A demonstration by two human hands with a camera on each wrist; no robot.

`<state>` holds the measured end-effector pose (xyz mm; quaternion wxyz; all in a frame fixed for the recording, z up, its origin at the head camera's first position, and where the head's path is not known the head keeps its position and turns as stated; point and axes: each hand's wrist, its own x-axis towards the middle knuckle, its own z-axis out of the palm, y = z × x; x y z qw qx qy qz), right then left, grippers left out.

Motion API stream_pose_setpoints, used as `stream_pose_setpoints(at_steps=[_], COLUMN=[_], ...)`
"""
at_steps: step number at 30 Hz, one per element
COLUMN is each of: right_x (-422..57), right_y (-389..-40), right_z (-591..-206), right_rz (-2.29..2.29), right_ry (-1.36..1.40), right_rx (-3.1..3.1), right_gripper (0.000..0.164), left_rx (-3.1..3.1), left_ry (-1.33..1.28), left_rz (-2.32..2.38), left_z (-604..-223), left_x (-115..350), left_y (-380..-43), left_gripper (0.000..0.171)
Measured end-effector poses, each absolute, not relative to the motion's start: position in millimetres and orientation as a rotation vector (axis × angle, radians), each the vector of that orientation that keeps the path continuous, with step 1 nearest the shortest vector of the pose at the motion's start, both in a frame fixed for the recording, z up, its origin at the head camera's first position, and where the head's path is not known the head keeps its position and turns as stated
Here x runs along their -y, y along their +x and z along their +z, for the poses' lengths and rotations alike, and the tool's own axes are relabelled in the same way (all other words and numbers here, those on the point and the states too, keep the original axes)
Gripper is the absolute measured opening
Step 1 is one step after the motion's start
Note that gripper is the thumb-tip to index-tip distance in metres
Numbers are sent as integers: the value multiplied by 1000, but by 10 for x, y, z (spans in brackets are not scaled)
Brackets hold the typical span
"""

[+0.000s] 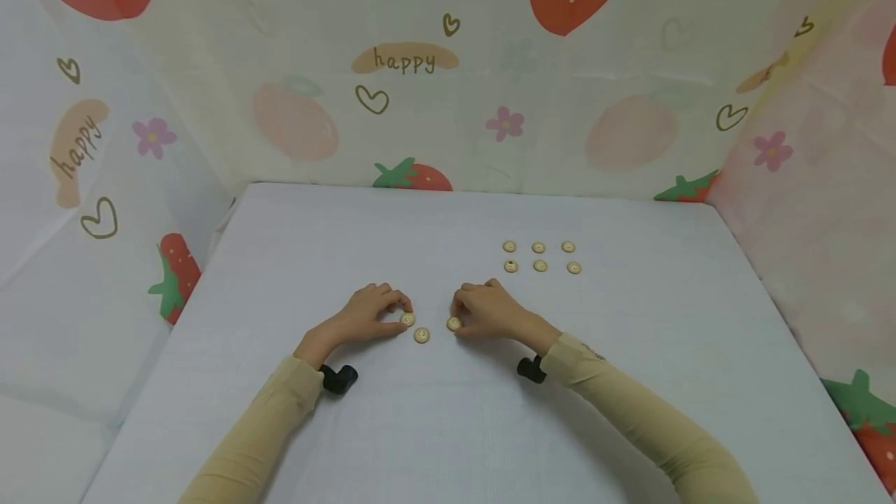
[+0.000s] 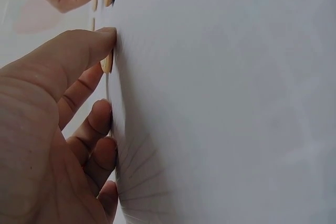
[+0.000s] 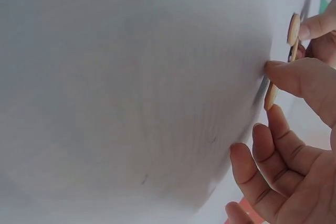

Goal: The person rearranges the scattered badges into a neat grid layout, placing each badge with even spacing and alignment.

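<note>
My left hand (image 1: 369, 313) pinches a small round wooden button (image 1: 407, 320) at its edge between thumb and index finger, low at the white tabletop. Facing it, my right hand (image 1: 492, 311) pinches a second wooden button (image 1: 454, 323) the same way. Between the hands, nearer the left one, a third button (image 1: 421, 335) lies flat on the cloth. The left wrist view shows the thumb (image 2: 86, 45) over the held button (image 2: 107, 62), seen edge-on. In the right wrist view the held button (image 3: 270, 96) stands out between thumb and fingertip.
Beyond the right hand, several more buttons (image 1: 540, 265) lie in two short rows on the white table (image 1: 448, 426). Curtains (image 1: 448, 123) printed with strawberries and hearts stand along the back and both sides. A black wrist camera (image 1: 339, 379) sits under each sleeve cuff.
</note>
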<state>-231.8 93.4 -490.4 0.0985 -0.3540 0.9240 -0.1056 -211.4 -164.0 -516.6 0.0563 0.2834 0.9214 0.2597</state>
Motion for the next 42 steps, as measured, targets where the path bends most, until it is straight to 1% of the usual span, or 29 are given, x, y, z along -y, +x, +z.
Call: stream_pose_setpoints(at_steps=[9,22,35,42], right_x=[-1043,-1222,-1482,-1628], right_y=[-2325,-2383,-2470,-2536], right_z=[-4878,-4898,-4851,-4835], right_rz=[-345,-408,-350,-314], right_ry=[-1042,-974,-971,-915], right_rx=[-2742,-2758,-2839,-2879], right_gripper=[15,17,18,18], left_rx=[-2783,-2791,-2793,-2789], left_ry=[849,864,858,852], left_rz=[784,776,770,776], left_z=[-5186,-5170,-5158,-5161], left_x=[1655,1651,1647,1654], left_y=[-2123,-2116,-2114,-2118], left_gripper=[24,24,24,24])
